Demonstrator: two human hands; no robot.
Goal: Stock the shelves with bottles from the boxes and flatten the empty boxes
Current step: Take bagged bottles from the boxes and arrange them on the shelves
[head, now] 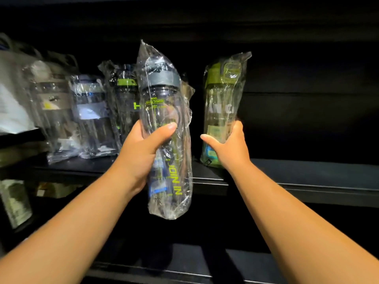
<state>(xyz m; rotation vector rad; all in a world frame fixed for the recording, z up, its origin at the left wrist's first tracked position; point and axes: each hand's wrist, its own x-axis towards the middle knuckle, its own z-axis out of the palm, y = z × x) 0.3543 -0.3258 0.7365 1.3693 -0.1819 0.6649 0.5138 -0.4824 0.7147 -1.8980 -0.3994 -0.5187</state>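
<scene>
Hands are gripping one wrapped bottle each at a dark store rack. The left hand (143, 148) is closing thumb and fingers round the middle of a clear plastic bottle with a grey lid and lime-green lettering (164, 111), sealed in a crinkled transparent bag. It is holding the bottle in the air before the front edge of the black shelf (307, 173), cap up and leaning slightly left, base hanging below shelf level. The right hand (229, 144) is wrapping round the lower part of a green-tinted bottle with an olive-green flip lid (222, 99), also bagged, which is standing upright on the shelf, apart from the other bottles. Further left, a dark bottle with a lime-green collar (125, 103), a bottle with a blue-grey band (90, 111) and a blurred pale-lidded bottle (51, 103) are standing side by side in their bags. A second dark shelf (246, 261) is running beneath the forearms.
</scene>
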